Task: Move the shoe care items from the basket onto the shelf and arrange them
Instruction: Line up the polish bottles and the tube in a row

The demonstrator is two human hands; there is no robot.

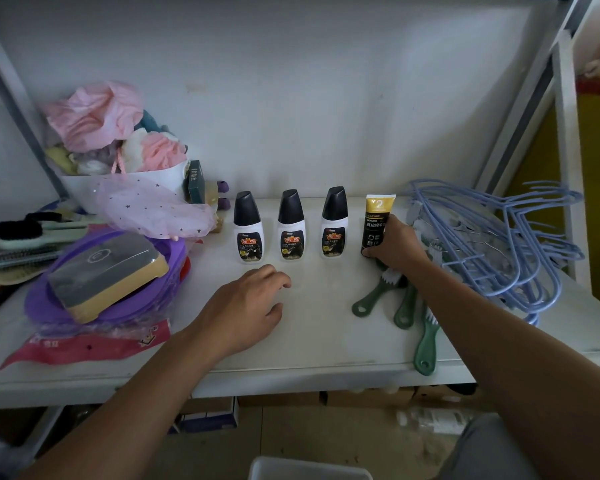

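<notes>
Three white shoe polish bottles with black caps stand in a row on the white shelf point(319, 341): the left bottle point(248, 228), the middle bottle point(291, 226) and the right bottle point(334, 223). At the right end of that row a black and gold leather cream tube point(376, 221) stands cap down, and my right hand point(397, 245) grips its lower part. Palm down, my left hand point(246, 311) rests on the shelf in front of the bottles, holding nothing. Several green shoe brushes point(407, 306) lie under my right forearm. The white basket's rim point(309, 467) shows at the bottom edge.
A pile of blue hangers point(499, 244) fills the shelf's right side. On the left lie a purple basin point(118, 306) with a boxed brush point(108, 271), a white tub point(129, 185) of pink bath sponges, and hairbrushes point(25, 244). Cardboard boxes point(361, 398) sit below the shelf.
</notes>
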